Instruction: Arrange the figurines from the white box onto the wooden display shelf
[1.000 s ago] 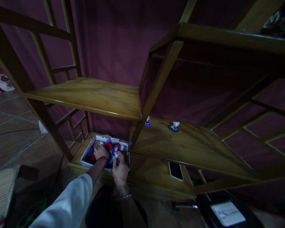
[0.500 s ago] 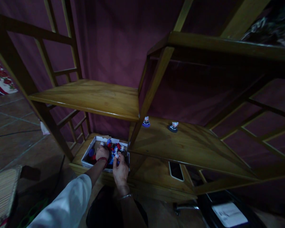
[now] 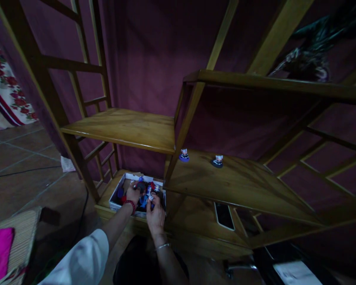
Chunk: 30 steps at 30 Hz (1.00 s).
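Observation:
A white cardboard box point(image 3: 115, 207) full of small figurines in red, blue and white stands on the low wooden shelf. My left hand point(image 3: 133, 194), with a red beaded bracelet at the wrist, reaches into it. Its fingers are closed on a dark round-based piece point(image 3: 141, 185). Over the box's right part, my right hand point(image 3: 156, 214) pinches a small white and blue figurine point(image 3: 150, 195) between thumb and fingers. Two similar figurines stand upright on the shelf to the right, one on a purple base point(image 3: 184, 155), the other on a dark base point(image 3: 217, 161).
A wooden shelf unit surrounds the box, with a board point(image 3: 127, 128) above it and an upright post point(image 3: 186, 122) at its right. A phone point(image 3: 224, 216) lies on the lower right shelf. Left is a woven-top stool point(image 3: 25, 225) with pink cloth point(image 3: 0, 245).
My left hand has lifted a dark round-based piece among the figurines. My right hand still pinches its figurine. The whole view has shifted slightly, the shelf now sitting farther right and lower.

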Motion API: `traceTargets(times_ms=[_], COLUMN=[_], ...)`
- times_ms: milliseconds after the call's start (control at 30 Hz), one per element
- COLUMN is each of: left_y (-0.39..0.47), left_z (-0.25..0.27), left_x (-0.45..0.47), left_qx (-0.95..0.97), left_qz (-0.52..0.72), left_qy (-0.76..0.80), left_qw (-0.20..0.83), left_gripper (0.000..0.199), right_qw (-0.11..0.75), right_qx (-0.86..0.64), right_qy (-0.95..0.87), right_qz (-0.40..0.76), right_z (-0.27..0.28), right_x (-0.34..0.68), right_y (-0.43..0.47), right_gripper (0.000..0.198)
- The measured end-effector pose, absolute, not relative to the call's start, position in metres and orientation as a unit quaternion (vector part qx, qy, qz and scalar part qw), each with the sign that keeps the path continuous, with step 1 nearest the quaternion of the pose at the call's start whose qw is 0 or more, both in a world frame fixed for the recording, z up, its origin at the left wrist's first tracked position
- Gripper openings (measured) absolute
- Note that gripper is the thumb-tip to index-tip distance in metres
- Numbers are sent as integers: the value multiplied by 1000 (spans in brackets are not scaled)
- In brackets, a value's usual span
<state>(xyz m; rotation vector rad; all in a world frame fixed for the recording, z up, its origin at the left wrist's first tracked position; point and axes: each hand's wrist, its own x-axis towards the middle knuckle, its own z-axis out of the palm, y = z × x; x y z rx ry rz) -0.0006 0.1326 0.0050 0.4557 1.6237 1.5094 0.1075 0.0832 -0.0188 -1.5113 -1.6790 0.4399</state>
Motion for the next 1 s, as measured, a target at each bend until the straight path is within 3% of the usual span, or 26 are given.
traceTargets(times_ms=[200, 433, 667, 1000], left_y=[107, 85, 65, 37], left_z=[20, 31, 43, 64], left_x=[10, 18, 24, 14], left_qx=[158, 134, 91, 25], left_qz=[626, 623, 685, 660], left_qy=[570, 563, 469, 419], left_qw=[508, 527, 550, 623], left_gripper=[30, 17, 22, 7], right_qw=[441, 444, 448, 451], right_qx=[-586, -614, -589, -578], right_qy=[-646, -621, -638, -652], right_qz=[209, 202, 212, 193], right_z=[-9, 11, 25, 53], right_x=[112, 119, 120, 115], right_y=[83, 74, 61, 42], right_gripper=[31, 32, 32, 32])
